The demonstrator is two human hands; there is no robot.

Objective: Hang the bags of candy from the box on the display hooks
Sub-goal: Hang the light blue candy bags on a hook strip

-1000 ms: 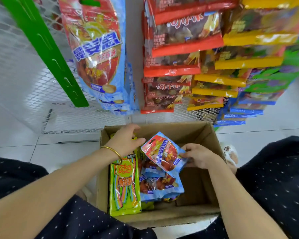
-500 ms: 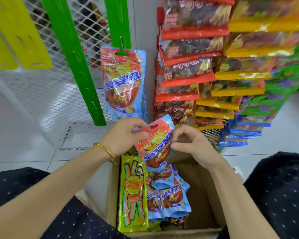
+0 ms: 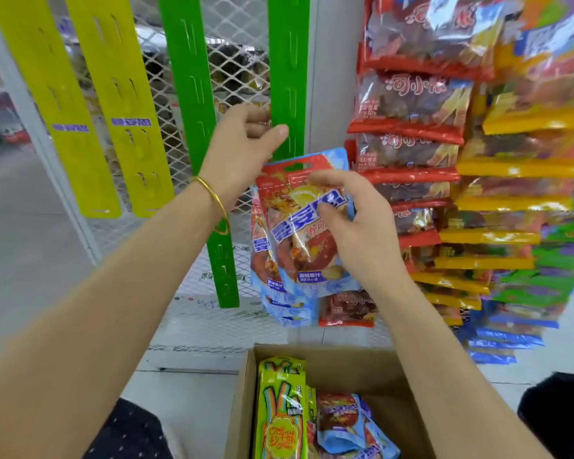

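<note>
My right hand [image 3: 357,230] holds a red and blue candy bag [image 3: 299,226] up against the right green display strip [image 3: 287,77]. Green shows through the bag's hang hole. My left hand [image 3: 242,150], with a gold bangle on the wrist, pinches the strip just above the bag's top edge. Behind the held bag, other bags of the same kind [image 3: 265,276] hang lower on the strip. Below stands the open cardboard box [image 3: 342,359], with a green rainbow candy bag [image 3: 280,422] and more red and blue bags [image 3: 342,422] inside.
A second green strip [image 3: 193,94] and two yellow strips [image 3: 47,94] hang bare on the white mesh panel [image 3: 239,44]. Columns of red snack bags [image 3: 411,104] and yellow, green and blue ones [image 3: 517,200] fill the right side, close to my right hand.
The bag has been lifted out of the box up to the green strip. My left hand has let go of the bag and taken the strip. The view has tilted upward.
</note>
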